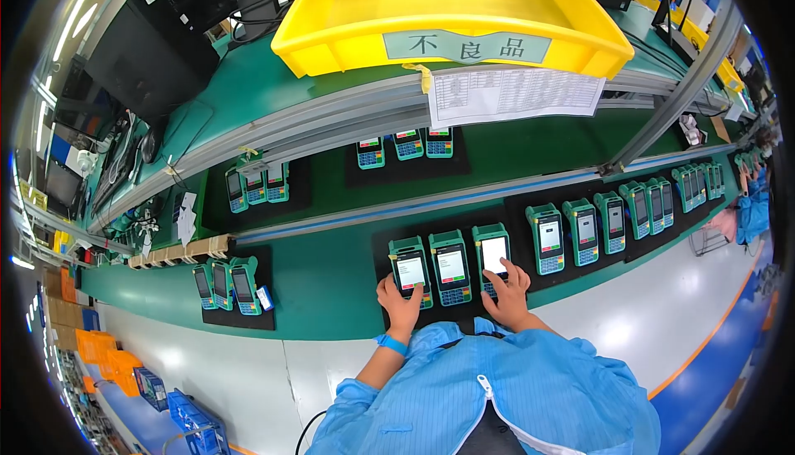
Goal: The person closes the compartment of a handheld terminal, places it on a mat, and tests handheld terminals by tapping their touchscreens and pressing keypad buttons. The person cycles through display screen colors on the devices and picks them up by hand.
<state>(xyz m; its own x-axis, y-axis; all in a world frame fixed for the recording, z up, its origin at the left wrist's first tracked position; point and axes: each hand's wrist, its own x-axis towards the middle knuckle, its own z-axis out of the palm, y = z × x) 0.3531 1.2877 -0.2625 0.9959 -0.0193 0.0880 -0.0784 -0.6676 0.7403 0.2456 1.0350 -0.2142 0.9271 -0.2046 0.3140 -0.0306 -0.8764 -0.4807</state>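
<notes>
Three green-cased payment terminals with lit screens lie side by side on a black mat in front of me. My left hand [401,304] grips the lower part of the left payment terminal [409,271], fingers along its left edge and thumb over its keypad. My right hand [508,293] is over the right payment terminal [494,250], its fingers apart and bent; a fingertip meets the lower part of the white screen, and the hand hides most of the keypad. Between my hands lies the middle payment terminal [451,266], which neither hand touches.
More terminals [550,240] line the bench to the right. Dark-screened terminals [243,286] lie on a mat at left. Other terminals [407,145] stand under the shelf, which carries a yellow bin [348,56] and a hanging paper sheet [515,97]. A co-worker's blue sleeve [752,211] shows far right.
</notes>
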